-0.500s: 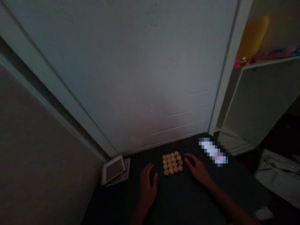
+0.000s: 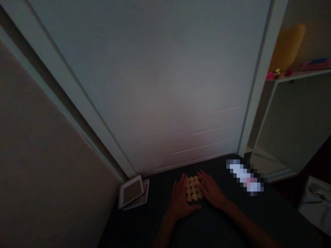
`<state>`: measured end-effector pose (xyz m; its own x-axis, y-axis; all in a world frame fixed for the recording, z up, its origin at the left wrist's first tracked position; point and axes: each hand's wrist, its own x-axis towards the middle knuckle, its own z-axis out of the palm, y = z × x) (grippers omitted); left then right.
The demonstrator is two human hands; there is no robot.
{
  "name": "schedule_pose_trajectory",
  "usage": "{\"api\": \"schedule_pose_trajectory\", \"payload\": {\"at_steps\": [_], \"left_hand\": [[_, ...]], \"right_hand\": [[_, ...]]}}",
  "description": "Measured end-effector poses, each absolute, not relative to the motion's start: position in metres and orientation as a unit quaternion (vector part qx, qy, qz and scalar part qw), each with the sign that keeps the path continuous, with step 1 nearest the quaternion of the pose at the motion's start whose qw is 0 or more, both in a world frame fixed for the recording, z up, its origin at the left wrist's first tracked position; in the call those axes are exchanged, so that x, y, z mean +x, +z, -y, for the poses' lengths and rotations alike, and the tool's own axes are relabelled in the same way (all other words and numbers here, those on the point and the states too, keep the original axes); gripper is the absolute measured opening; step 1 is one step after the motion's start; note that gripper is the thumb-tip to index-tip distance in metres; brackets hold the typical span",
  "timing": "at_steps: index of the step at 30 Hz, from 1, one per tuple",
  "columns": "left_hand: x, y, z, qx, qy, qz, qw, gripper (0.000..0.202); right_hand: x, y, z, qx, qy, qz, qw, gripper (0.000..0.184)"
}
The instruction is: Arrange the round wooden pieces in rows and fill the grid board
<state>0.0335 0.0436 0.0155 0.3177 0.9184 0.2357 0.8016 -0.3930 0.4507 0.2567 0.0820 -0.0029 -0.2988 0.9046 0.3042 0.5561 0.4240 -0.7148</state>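
Discs (image 2: pixel 193 188), small, round and tan, lying packed in a tight cluster on the dark surface (image 2: pixel 232 224), near the foot of the white door (image 2: pixel 155 86). Bracketing them with 2 flat palms: left hand (image 2: pixel 181 201) touching the cluster's left edge, right hand (image 2: pixel 212 193) touching its right edge, fingers stretched out, gripping nothing. Holding both palms low and pressing evenly inward (sliding rather than lifting seems wisest), minding any disc riding up over a neighbour. Steering clear of the white-framed slab (image 2: pixel 131 193) lying well apart at the left.

Bare left hand (image 2: pixel 181 201), right hand (image 2: pixel 212 193)
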Motion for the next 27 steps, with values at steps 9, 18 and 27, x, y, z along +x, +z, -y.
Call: {"api": "schedule_pose_trajectory", "payload": {"at_steps": [9, 18, 27], "left_hand": [[0.042, 0.013, -0.066, 0.811, 0.232, -0.517, 0.144, 0.132], [0.037, 0.013, -0.059, 0.771, 0.272, -0.544, 0.192, 0.128], [0.031, 0.003, -0.054, 0.704, 0.358, -0.566, 0.235, 0.062]], "right_hand": [[0.224, 0.000, -0.087, -0.500, 0.368, 0.603, 0.501, 0.064], [0.229, -0.001, -0.087, -0.465, 0.457, 0.564, 0.507, 0.067], [0.226, 0.006, -0.080, -0.432, 0.454, 0.592, 0.506, 0.066]]}}
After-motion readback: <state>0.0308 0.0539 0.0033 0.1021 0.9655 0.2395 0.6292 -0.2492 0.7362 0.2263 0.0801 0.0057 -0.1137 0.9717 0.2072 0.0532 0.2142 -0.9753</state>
